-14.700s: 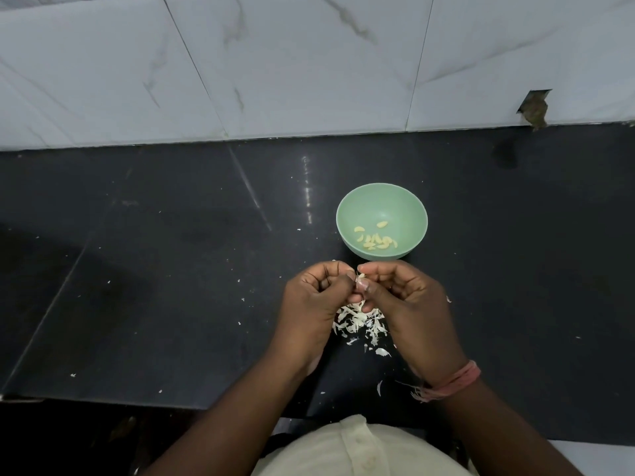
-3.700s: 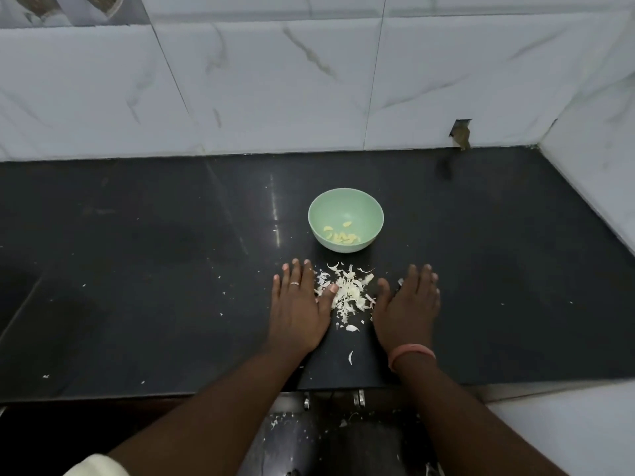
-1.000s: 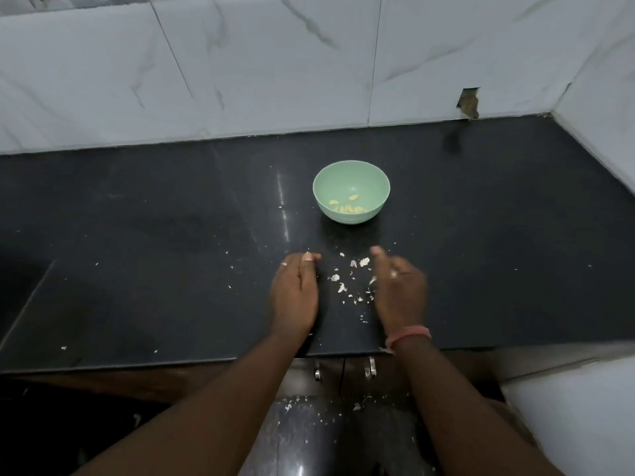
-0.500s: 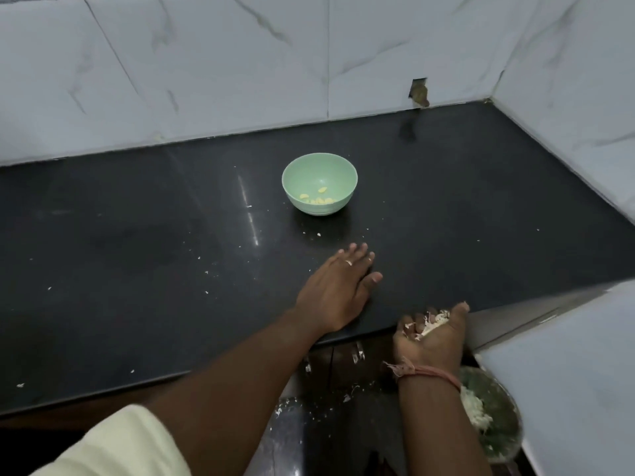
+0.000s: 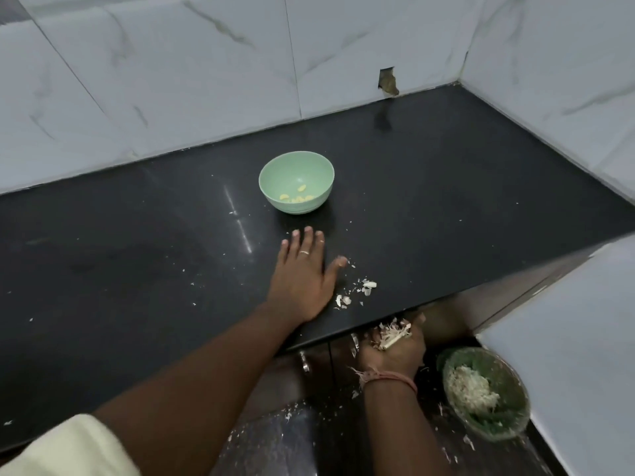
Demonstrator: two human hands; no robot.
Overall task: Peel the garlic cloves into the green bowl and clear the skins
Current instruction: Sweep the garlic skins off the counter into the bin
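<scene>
The right hand (image 5: 393, 345) sits just below the table (image 5: 446, 201) edge, palm up and cupped around a heap of skins (image 5: 391, 333); the fingers curl loosely rather than closing tight, so the pile rides on top and is not clamped. The bin (image 5: 486, 393) stands on the floor, lower and to the right of that hand, already part full of skins. The likeliest slip is spillage on the way over: the skins are light and flaky, heaped above the palm, and a tilt of the wrist or a quick swing would probably shed some onto the floor, where flakes already lie around the bin. The left hand (image 5: 302, 280) lies flat on the table, fingers straight and spread, holding nothing. Just to its right, near the table edge, a small scatter of scraps (image 5: 357, 292) remains, and finer specks lie to its left; a careless sweep could push these off the edge past the cupped hand instead of into it. The bowl (image 5: 296, 182), with a few peeled cloves (image 5: 298, 198) inside, stands just beyond the left fingertips, clear of them; a wide sweep forward might nudge it or flick scraps in among the cloves.
</scene>
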